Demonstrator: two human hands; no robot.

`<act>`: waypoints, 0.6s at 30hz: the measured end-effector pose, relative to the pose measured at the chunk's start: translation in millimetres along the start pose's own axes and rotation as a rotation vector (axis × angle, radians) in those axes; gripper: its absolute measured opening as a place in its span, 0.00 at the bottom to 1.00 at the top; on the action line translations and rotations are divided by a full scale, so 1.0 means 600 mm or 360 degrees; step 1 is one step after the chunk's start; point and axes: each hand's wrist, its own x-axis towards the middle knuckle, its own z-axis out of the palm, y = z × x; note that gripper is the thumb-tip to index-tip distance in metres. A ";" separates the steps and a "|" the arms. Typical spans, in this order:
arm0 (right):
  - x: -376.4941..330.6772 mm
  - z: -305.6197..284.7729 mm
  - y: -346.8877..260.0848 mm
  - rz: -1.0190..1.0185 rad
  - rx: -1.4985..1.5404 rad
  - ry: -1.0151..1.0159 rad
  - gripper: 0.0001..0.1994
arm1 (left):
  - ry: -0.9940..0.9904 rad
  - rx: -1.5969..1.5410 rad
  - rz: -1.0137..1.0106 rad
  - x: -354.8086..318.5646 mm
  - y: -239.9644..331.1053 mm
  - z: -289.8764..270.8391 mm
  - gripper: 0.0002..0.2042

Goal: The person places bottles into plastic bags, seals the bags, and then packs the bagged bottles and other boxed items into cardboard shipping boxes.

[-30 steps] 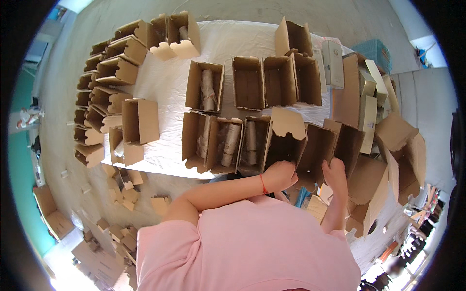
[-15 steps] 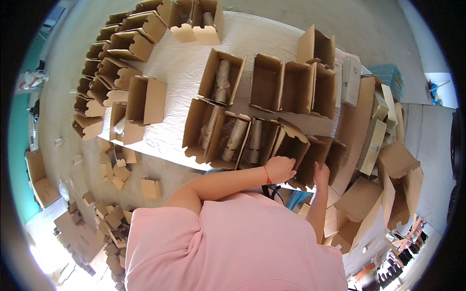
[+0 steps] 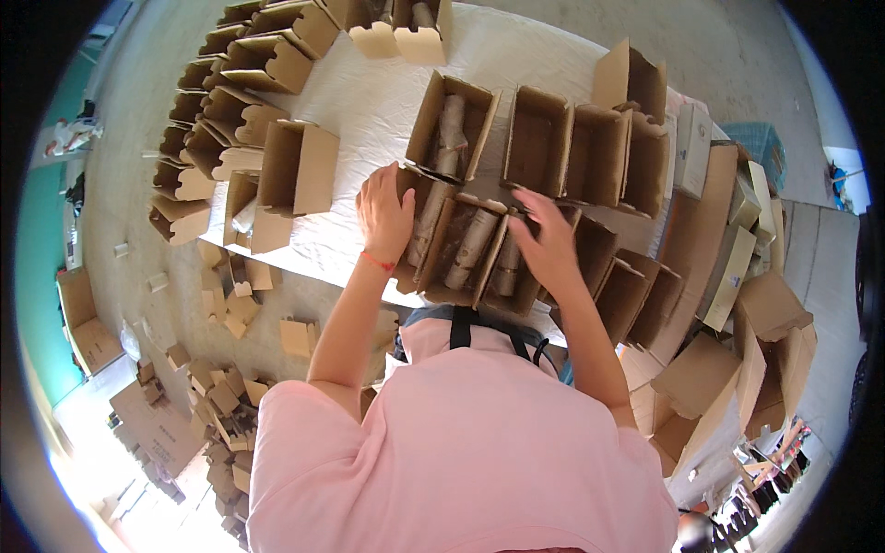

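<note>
My left hand (image 3: 385,214) lies along the outer left side of an open cardboard box (image 3: 408,276), fingers stretched and thumb apart near its far corner. In that box a brown wrapped roll (image 3: 430,221) leans upright. My right hand (image 3: 548,241) is over a box (image 3: 528,297) further right in the row, its fingers spread; contact with the rim cannot be made out. Between my hands stands a box with another wrapped roll (image 3: 472,249). A third wrapped roll (image 3: 507,265) shows beside my right hand. Behind this row, one more box (image 3: 481,124) holds a roll.
Open boxes (image 3: 537,143) stand behind and right of my right hand. Several more boxes (image 3: 267,64) line the far left of the white-covered table (image 3: 369,120). Folded cardboard pieces (image 3: 221,396) lie on the floor at left. A large open carton (image 3: 770,369) stands at right.
Both hands have left the boxes at the row's right end. My left hand moved left to the row's left side; my right hand moved left and farther away. The view has shifted slightly.
</note>
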 end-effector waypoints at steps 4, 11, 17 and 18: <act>0.123 0.084 0.008 0.0474 -0.0101 -0.0228 0.29 | -0.0491 -0.0052 -0.0454 0.013 -0.048 0.024 0.17; 0.219 0.135 -0.006 0.0800 -0.0336 -0.0462 0.26 | -0.0855 -0.0207 -0.0603 -0.044 -0.114 0.032 0.14; 0.255 0.106 -0.028 0.0718 0.0172 -0.0224 0.09 | -0.0932 -0.0400 -0.0623 -0.058 -0.101 0.003 0.15; 0.264 0.083 -0.057 0.0721 0.0315 -0.0228 0.06 | -0.1005 -0.0437 -0.0721 -0.059 -0.098 -0.007 0.16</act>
